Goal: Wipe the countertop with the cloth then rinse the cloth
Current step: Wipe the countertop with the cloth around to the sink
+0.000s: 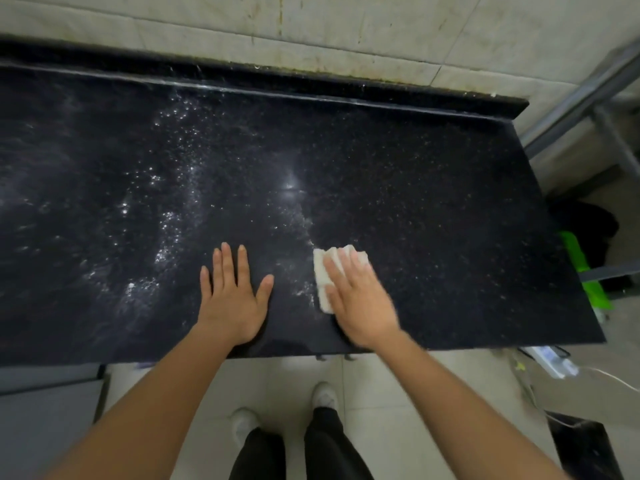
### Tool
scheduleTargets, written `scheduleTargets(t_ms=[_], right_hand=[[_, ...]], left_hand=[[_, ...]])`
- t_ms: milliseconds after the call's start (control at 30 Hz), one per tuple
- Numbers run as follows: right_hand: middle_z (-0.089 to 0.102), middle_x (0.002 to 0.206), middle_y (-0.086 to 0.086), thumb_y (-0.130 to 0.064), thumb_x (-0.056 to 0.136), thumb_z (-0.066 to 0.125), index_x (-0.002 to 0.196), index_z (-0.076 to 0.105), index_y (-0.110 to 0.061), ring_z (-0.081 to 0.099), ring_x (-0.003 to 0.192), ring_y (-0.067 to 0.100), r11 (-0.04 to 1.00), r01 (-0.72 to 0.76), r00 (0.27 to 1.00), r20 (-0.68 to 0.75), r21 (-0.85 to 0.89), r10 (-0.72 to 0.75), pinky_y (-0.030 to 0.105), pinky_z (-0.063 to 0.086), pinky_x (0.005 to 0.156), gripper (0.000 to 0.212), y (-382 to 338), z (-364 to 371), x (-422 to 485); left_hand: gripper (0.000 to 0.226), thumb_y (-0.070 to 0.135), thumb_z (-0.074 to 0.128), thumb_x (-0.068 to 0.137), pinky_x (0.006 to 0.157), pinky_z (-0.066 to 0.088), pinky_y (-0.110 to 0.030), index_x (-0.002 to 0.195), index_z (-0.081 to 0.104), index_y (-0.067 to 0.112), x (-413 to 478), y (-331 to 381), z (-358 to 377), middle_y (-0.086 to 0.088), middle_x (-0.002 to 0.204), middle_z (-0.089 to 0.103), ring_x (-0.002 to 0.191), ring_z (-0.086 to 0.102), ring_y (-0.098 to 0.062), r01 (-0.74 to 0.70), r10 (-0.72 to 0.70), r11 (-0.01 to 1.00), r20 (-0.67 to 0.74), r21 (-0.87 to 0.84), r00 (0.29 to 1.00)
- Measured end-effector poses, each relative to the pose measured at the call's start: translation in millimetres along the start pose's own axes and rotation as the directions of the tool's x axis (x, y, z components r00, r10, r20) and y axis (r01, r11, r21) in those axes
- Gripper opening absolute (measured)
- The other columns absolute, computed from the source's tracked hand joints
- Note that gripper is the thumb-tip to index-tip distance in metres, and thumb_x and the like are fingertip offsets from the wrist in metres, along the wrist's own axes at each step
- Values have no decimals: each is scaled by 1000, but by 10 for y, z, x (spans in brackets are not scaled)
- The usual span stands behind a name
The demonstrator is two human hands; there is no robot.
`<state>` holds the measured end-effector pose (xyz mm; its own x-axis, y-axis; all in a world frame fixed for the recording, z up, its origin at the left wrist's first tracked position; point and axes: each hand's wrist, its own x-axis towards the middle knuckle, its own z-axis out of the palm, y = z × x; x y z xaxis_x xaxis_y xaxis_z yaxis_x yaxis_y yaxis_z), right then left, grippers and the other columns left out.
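Note:
A black speckled stone countertop [415,188] fills the view, wet with streaks and droplets over its left and middle part. A folded white cloth [323,271] lies near the front edge, right of centre. My right hand [360,299] presses flat on the cloth, fingers stretched over it, and looks slightly blurred. My left hand [232,299] rests flat on the bare stone to the left of the cloth, fingers spread, holding nothing.
A tiled wall [346,26] rises behind a low black backsplash [311,77]. A metal rack frame [588,95] stands beyond the counter's right end, with a green item [585,271] and a power strip [550,362] on the floor. My feet stand on pale floor tiles below.

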<state>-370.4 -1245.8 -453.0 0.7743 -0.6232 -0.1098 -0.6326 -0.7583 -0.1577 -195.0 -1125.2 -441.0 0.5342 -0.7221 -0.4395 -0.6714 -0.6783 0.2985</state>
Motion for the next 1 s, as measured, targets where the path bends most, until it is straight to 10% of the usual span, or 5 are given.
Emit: scheduleTargets(t_ms=[300, 500, 700, 867, 1000], right_hand=[[12, 154, 29, -28, 97, 7, 150, 8, 0, 9, 142, 44, 614, -789, 613, -30, 40, 790, 51, 1, 115, 60, 734, 60, -515], [20, 153, 21, -25, 96, 29, 149, 22, -8, 14, 141, 42, 973, -229, 973, -8, -24, 229, 52, 5, 117, 56, -1217, 242, -302], [10, 160, 10, -37, 102, 13, 152, 9, -14, -1, 148, 27, 967, 245, 967, 88, -71, -238, 40, 4, 121, 55, -1008, 314, -147], [12, 158, 18, -38, 98, 3, 152, 6, -9, 4, 146, 34, 982, -176, 984, -4, -69, 177, 45, 5, 119, 62, 76, 142, -53], [5, 158, 20, -33, 101, 14, 152, 4, -8, -1, 145, 35, 780, -623, 782, 28, 52, 623, 48, -1, 118, 57, -22, 20, 449]], left_hand=[[79, 57, 13, 91, 118, -7, -44, 150, -4, 5, -537, -1141, -6, -17, 157, -10, 145, -15, -27, 123, -113, 992, -241, 25, 964], [79, 56, 13, 91, 116, -10, -42, 150, -7, 8, -503, -1210, 69, -16, 156, -16, 143, -20, -25, 163, -168, 986, -209, -39, 964], [77, 56, 13, 92, 115, -12, -40, 149, -10, 10, -501, -1244, 49, -14, 156, -20, 143, -23, -24, 139, -151, 987, -193, -75, 969], [77, 57, 11, 91, 114, -14, -40, 149, -13, 11, -467, -1264, 57, -13, 155, -22, 142, -25, -24, 148, -159, 986, -178, -74, 971], [76, 55, 13, 93, 113, -15, -39, 148, -13, 10, -467, -1254, 66, -13, 155, -21, 142, -25, -24, 154, -164, 986, -202, -66, 966]])
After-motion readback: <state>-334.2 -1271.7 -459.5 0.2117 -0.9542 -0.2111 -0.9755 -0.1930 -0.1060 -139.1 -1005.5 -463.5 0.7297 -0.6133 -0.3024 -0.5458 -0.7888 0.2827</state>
